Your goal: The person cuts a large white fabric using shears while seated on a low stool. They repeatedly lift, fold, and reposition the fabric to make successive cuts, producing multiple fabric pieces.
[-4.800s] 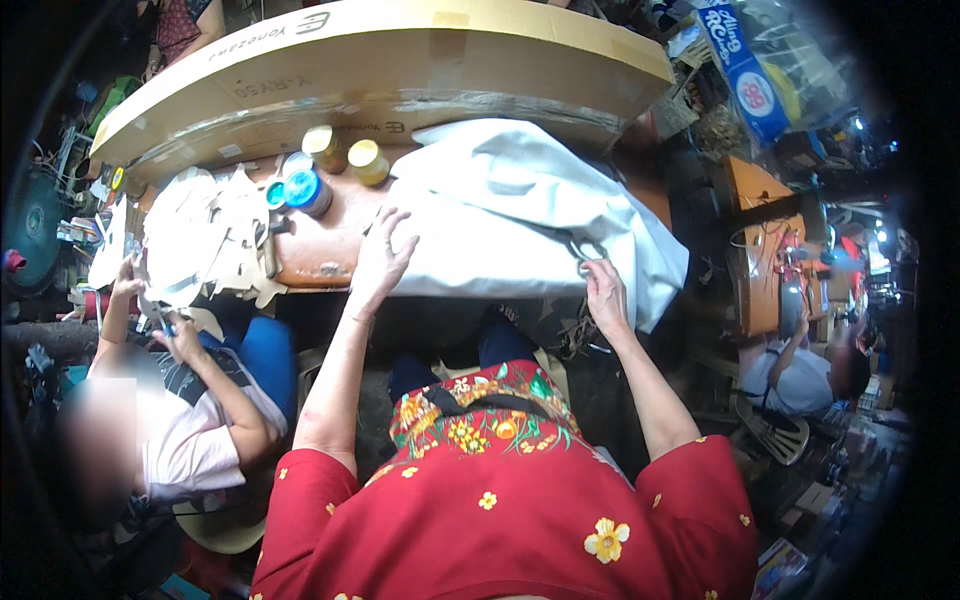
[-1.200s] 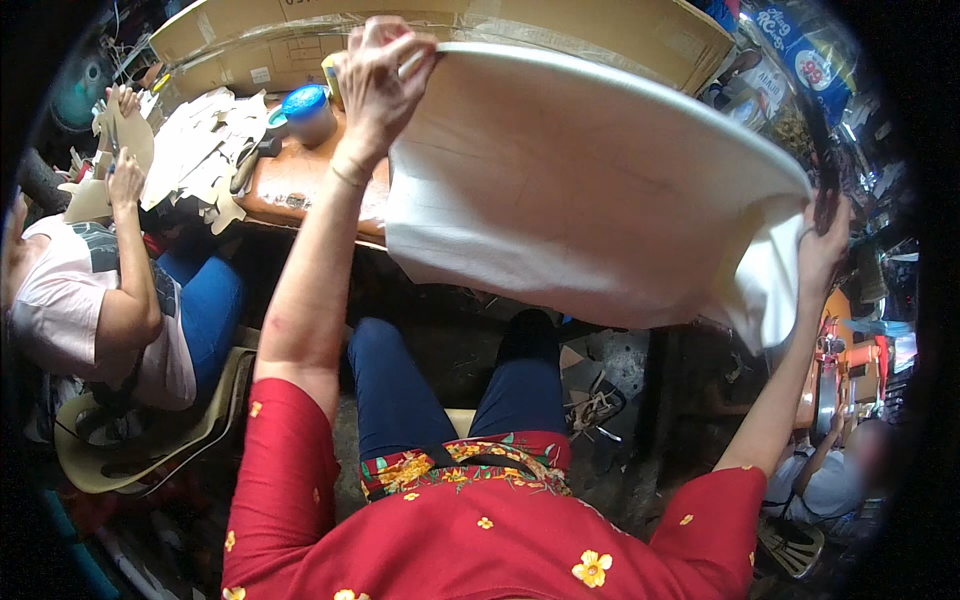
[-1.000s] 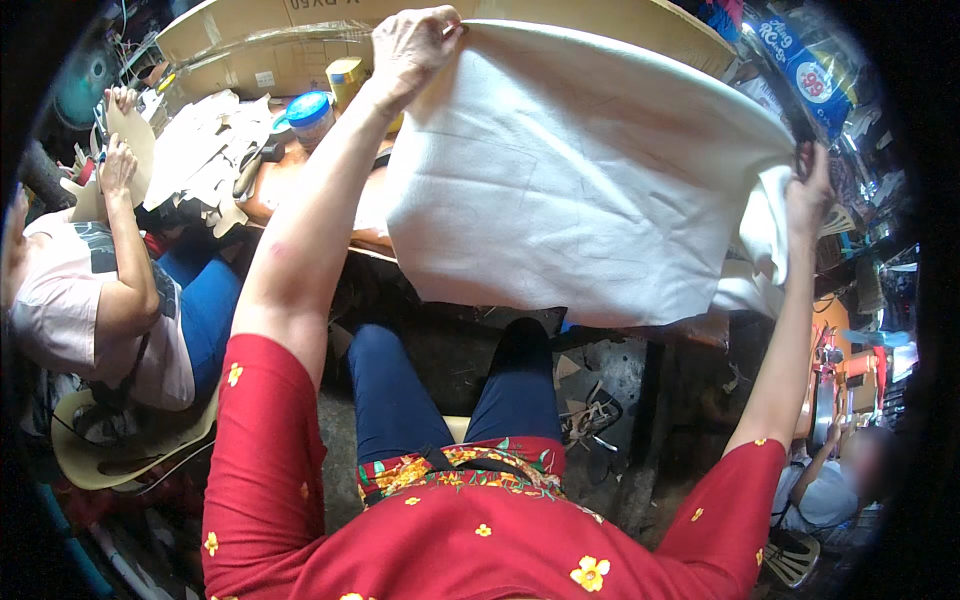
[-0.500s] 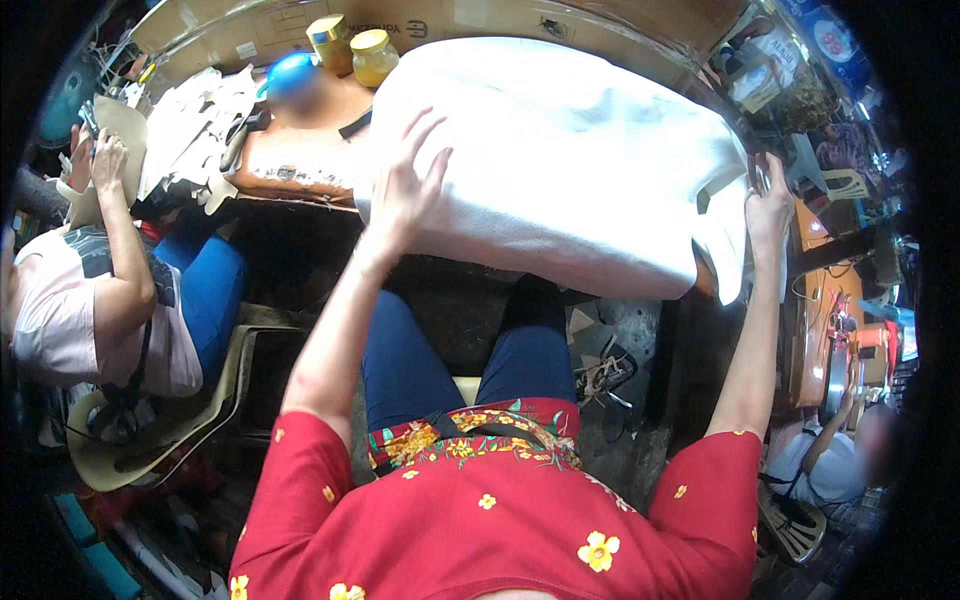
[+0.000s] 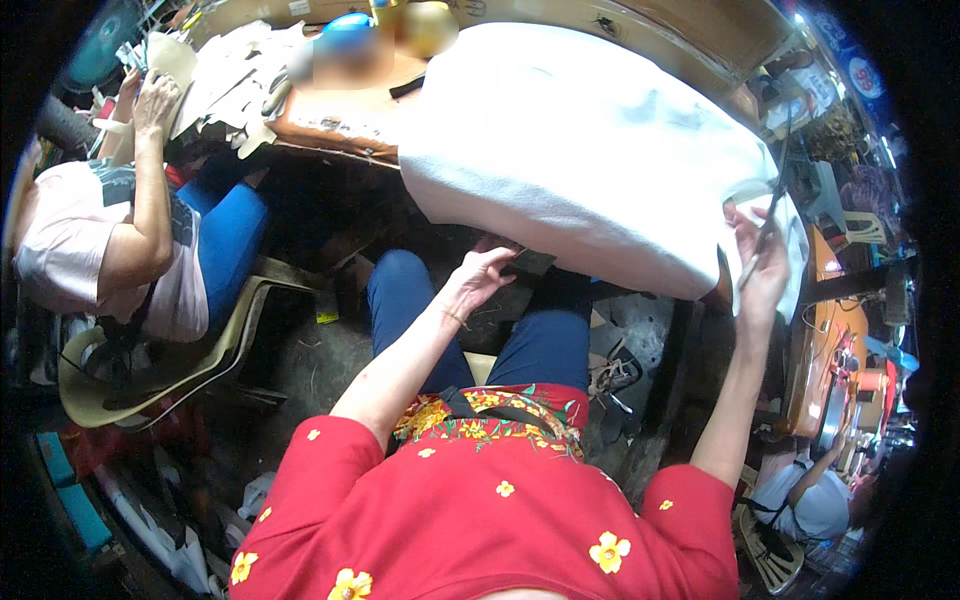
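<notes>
A large white sheet (image 5: pixel 560 130) of cloth-like material covers the table in front of me, its near edge hanging over the table's front. My right hand (image 5: pixel 762 262) is at the sheet's right end, closed around a long, thin, dark tool (image 5: pixel 772 205) that slants upward; its exact kind is not clear. Some of the right fingers are in front of a hanging flap of the sheet. My left hand (image 5: pixel 482 277) is below the sheet's near edge, above my lap, fingers curled together. Whatever it pinches, if anything, is too small to make out.
At left, a co-worker (image 5: pixel 100 240) sits on a plastic chair (image 5: pixel 235 345), handling a beige piece. Pale cut scraps (image 5: pixel 235 75) and a blue round object (image 5: pixel 348 35) lie on the orange tabletop (image 5: pixel 335 115). Cardboard (image 5: pixel 640 38) stands behind. Another person (image 5: pixel 805 500) sits at right.
My left hand has come off the top of the sheet and down below its near edge. My right hand has turned, so the long tool now shows. The view has shifted slightly.
</notes>
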### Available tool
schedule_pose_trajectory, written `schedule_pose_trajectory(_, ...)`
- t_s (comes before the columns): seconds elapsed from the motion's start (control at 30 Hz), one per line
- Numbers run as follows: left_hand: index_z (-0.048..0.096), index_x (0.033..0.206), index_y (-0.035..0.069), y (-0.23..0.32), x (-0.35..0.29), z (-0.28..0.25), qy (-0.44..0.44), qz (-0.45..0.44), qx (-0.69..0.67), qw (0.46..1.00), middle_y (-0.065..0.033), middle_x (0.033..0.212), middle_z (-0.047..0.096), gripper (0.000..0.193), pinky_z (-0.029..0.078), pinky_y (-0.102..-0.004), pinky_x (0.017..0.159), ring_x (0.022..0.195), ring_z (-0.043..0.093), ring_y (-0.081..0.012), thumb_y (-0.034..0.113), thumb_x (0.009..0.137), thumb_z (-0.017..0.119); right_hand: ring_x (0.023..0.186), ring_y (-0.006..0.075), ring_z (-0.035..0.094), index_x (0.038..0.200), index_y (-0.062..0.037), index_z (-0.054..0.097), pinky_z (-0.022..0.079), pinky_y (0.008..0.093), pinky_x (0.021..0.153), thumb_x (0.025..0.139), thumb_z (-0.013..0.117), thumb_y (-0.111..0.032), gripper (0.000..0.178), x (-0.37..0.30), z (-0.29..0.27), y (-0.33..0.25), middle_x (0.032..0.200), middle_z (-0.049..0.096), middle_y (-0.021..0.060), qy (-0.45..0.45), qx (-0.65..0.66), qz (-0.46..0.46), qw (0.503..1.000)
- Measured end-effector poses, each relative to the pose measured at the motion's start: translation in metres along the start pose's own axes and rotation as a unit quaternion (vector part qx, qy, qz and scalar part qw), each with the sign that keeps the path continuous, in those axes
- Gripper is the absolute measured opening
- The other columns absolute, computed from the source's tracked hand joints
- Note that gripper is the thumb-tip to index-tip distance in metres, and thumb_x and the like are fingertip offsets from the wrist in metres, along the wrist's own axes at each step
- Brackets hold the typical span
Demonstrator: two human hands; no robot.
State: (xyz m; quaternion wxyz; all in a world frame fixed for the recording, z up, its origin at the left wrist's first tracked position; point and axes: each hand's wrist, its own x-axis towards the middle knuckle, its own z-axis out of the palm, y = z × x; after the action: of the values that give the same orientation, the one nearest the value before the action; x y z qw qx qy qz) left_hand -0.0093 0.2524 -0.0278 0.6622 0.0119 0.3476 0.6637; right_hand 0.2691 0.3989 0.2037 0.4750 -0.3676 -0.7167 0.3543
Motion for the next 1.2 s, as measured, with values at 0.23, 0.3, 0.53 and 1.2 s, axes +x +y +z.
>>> schedule_pose_trajectory(0.23, 0.058, 0.108, 0.013, -0.013, -0.028, 0.003, -0.078, -0.003, 0.033, 0.996, -0.0008, 0.114, 0.058, 0.029, 0.034, -0.0456, 0.097, 0.107, 0.052, -0.0151, 0.022, 0.083, 0.070, 0.063, 0.0076, 0.058, 0.124, -0.0012, 0.046, 0.046, 0.0216, 0.061, 0.085, 0.053, -0.061, 0.072, -0.121, 0.056, -0.003, 0.078, 0.062, 0.0044, -0.331, 0.147, 0.251, 0.898)
schedule_pose_trajectory(0.3, 0.060, 0.104, 0.013, -0.013, -0.043, 0.003, -0.073, 0.006, 0.056, 0.996, 0.0005, 0.104, 0.062, 0.026, 0.041, -0.0391, 0.091, 0.099, 0.057, -0.0134, 0.025, 0.084, 0.070, 0.061, 0.0067, 0.055, 0.125, -0.0009, 0.046, 0.045, 0.0200, 0.059, 0.088, 0.051, -0.058, 0.068, -0.152, 0.063, -0.001, 0.075, 0.060, 0.0026, -0.379, 0.152, 0.305, 0.860)
schedule_pose_trajectory(0.53, 0.062, 0.098, 0.009, -0.004, -0.077, 0.025, -0.039, 0.093, 0.093, 0.991, -0.0011, 0.095, 0.065, 0.021, 0.051, -0.0322, 0.080, 0.085, 0.063, -0.0125, 0.023, 0.085, 0.070, 0.066, 0.0055, 0.051, 0.131, -0.0027, 0.044, 0.045, 0.0217, 0.061, 0.095, 0.055, -0.033, 0.048, -0.208, 0.061, -0.002, 0.077, 0.056, -0.0007, -0.458, 0.183, 0.429, 0.757)
schedule_pose_trajectory(1.2, 0.064, 0.092, -0.002, 0.011, -0.122, 0.088, 0.016, 0.221, 0.106, 0.969, -0.0086, 0.089, 0.067, 0.024, 0.056, -0.0280, 0.072, 0.080, 0.065, -0.0149, 0.016, 0.080, 0.074, 0.078, 0.0096, 0.053, 0.145, 0.0010, 0.013, 0.044, 0.0272, 0.079, 0.075, 0.024, -0.082, 0.109, -0.187, 0.085, -0.046, 0.097, 0.055, 0.0055, -0.476, 0.231, 0.397, 0.750)
